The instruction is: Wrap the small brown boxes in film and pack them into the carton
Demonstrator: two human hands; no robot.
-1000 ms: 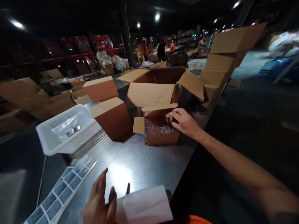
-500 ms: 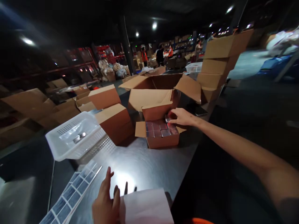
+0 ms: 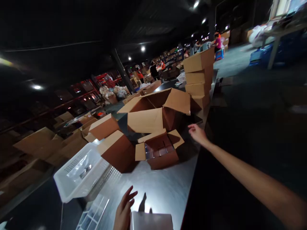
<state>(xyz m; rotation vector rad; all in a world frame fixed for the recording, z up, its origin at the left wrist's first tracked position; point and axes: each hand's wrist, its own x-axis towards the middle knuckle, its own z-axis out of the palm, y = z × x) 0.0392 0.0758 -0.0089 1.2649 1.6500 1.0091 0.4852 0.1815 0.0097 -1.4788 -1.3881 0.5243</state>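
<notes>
Cardboard small open box (image 3: 159, 153), flaps up, sits on steel table (image 3: 165, 188) just left of right hand (image 3: 198, 134), not touching it. Right hand hovers near table's right edge, fingers loosely open, holding nothing. Box holds rows of small shiny packs (image 3: 159, 150). Beyond the hand and to its left, bigger open carton (image 3: 155, 111); further out past it, stack of 4 closed cartons (image 3: 199, 76).

Left hand (image 3: 123, 210) at bottom of view, fingers spread, palm edge against white sheet (image 3: 151, 221); whether it grips the sheet, cannot tell. Left of that hand: label strip (image 3: 92, 215), then white plastic basket (image 3: 80, 171) with clear bag inside. Ahead of left hand, 2 closed brown boxes (image 3: 115, 147). People in orange far back.
</notes>
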